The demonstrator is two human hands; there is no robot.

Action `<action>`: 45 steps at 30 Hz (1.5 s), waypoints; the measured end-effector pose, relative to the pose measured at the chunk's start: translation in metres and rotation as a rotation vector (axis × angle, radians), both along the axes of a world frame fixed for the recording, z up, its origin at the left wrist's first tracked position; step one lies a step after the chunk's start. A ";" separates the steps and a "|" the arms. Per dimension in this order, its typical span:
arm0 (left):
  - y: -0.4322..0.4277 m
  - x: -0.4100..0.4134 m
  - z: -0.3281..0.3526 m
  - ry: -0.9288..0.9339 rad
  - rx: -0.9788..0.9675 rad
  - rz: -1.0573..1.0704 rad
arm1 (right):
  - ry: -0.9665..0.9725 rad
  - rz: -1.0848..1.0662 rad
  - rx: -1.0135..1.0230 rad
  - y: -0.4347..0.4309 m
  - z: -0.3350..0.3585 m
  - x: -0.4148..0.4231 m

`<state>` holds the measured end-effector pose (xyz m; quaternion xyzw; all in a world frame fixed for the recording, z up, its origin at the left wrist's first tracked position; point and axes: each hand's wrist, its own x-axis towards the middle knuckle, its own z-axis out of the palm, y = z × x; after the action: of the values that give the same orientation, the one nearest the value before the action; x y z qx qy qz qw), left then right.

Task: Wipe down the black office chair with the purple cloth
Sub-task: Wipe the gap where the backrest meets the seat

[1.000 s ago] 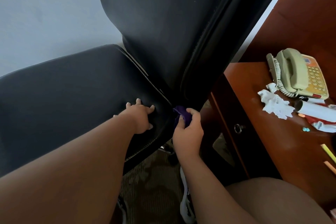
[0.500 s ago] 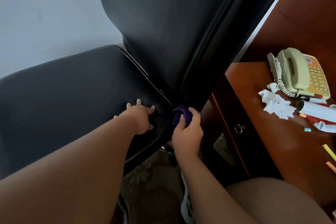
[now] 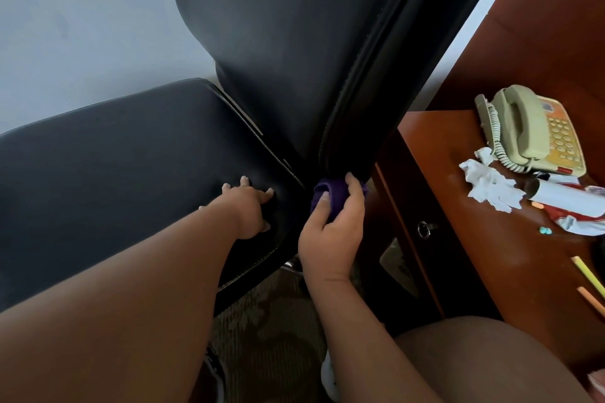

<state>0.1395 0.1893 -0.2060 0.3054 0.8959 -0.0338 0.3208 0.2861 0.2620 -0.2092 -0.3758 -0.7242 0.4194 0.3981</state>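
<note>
The black office chair (image 3: pixel 294 42) fills the upper middle, its seat (image 3: pixel 114 167) spreading left and its backrest rising toward the top. My left hand (image 3: pixel 247 208) lies flat on the seat near the rear corner, fingers spread. My right hand (image 3: pixel 330 229) grips the bunched purple cloth (image 3: pixel 329 195) and presses it against the bottom of the backrest's side edge, just right of the seat corner. Most of the cloth is hidden by my fingers.
A reddish wooden desk (image 3: pixel 474 239) stands close on the right with a keyed drawer (image 3: pixel 424 228). On it are a beige telephone (image 3: pixel 527 127), crumpled white tissue (image 3: pixel 487 183), a white tube (image 3: pixel 563 195) and pencils (image 3: pixel 589 275). Patterned carpet (image 3: pixel 271 337) lies below.
My right hand has worked the purple cloth slightly up against the backrest's lower edge, showing more of the cloth. My left hand has stayed put on the seat.
</note>
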 end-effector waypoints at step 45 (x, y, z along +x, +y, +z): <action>0.000 -0.001 0.000 -0.018 -0.008 -0.011 | -0.859 0.430 0.268 -0.002 0.023 0.004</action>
<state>0.1386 0.1897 -0.2059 0.3093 0.8911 -0.0366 0.3300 0.2897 0.2597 -0.1861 -0.3026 -0.9313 0.2025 0.0132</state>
